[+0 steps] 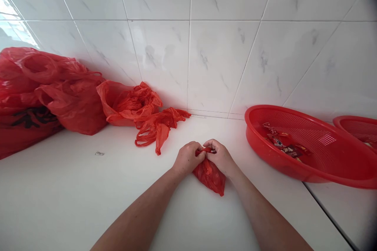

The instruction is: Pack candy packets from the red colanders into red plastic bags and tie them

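Note:
A small red plastic bag [210, 176] lies on the white table in front of me, its lower corner pointing toward me. My left hand [189, 157] pinches the gathered top of the bag from the left. From the right, my right hand [219, 157] grips the same twisted top, its thumb close to the left thumb. Both hands are closed, and the fingers partly hide the bag's neck. What the bag contains cannot be made out through the plastic.
Loose red bags [165, 125] lie by the tiled wall [218, 59]. Further left stand filled red bags [73, 106]. On the right, a red plastic basket [265, 160] holds several small wrapped packets [285, 145]; a second red basket [350, 119] stands behind it. A seam [326, 211] crosses the table [73, 200].

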